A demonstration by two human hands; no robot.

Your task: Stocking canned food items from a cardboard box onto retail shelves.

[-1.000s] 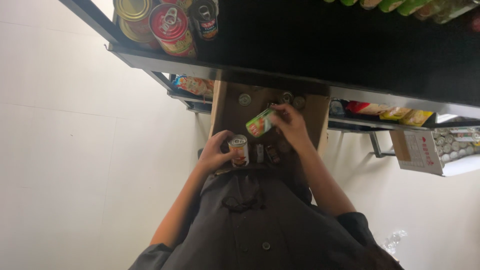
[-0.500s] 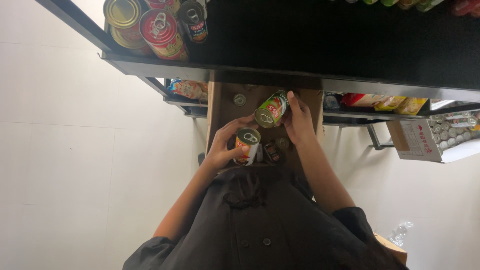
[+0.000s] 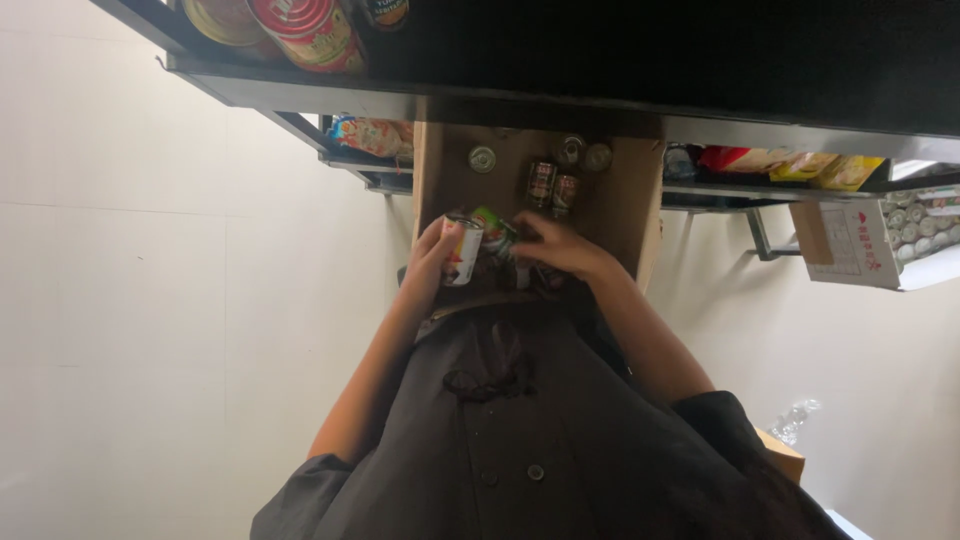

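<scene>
The person leans over an open cardboard box [image 3: 625, 215] on the floor under a dark metal shelf [image 3: 300, 92]. The left hand [image 3: 432, 262] is wrapped around a white-labelled can [image 3: 463, 250], held just above the near edge of the box. The right hand [image 3: 562, 248] is closed on a green can [image 3: 495, 230], tilted right beside the first; its grip is partly hidden. More cans [image 3: 552, 185] lie in the box.
</scene>
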